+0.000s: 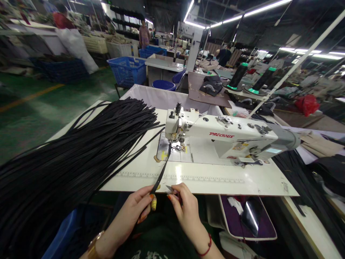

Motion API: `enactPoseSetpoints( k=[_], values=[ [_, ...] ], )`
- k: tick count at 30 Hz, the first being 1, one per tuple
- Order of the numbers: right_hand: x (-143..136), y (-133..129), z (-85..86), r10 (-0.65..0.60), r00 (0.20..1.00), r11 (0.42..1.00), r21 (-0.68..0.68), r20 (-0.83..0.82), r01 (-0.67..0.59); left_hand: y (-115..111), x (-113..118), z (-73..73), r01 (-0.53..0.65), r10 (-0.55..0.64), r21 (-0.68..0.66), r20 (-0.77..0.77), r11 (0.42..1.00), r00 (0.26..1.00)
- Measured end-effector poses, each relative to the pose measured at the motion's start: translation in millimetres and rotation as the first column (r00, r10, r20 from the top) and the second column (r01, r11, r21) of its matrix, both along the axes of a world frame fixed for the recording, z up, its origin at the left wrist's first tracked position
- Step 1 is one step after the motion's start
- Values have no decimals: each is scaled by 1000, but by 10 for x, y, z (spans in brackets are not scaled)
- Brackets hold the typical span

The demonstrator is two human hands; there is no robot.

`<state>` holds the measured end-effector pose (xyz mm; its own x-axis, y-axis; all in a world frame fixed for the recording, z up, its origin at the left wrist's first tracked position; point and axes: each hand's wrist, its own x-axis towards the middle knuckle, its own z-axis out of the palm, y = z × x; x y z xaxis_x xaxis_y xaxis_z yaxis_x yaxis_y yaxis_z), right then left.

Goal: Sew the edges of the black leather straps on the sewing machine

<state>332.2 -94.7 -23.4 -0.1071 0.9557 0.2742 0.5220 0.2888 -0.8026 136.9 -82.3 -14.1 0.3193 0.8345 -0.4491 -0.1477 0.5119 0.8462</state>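
Observation:
My left hand (136, 207) pinches the near end of a narrow black strap (161, 175) at the table's front edge. From there the strap runs up to the needle area of a white sewing machine (194, 131). A small yellow piece (153, 203) shows at the left fingers; whether it is worn or held I cannot tell. Just to the right, my right hand (185, 205) is closed on a small pointed metal blade (169, 188), its tip toward the strap but apart from it. The blade's handle is hidden in the fingers.
A large heap of black straps (102, 140) covers the table's left side and hangs over its front. A printed ruler (194, 178) crosses the white tabletop (215, 187). Below at right sits a purple-lined tray (231, 223) with a dark phone-like slab. A blue crate (128, 70) stands behind.

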Motion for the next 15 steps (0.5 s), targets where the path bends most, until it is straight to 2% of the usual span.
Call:
enactPoseSetpoints(
  k=[3, 9, 15],
  values=[
    [-6, 2, -6, 70, 997, 998, 2, 36, -70, 0, 14, -13, 14, -13, 27, -28, 1000, 1000],
    [-108, 16, 59, 100, 995, 995, 21, 31, -100, 5, 26, -13, 12, -11, 39, -42, 999, 999],
    [-136, 52, 53, 97, 995, 995, 13, 29, -97, 36, 87, 84, 13, -7, 73, -83, 997, 997]
  ],
)
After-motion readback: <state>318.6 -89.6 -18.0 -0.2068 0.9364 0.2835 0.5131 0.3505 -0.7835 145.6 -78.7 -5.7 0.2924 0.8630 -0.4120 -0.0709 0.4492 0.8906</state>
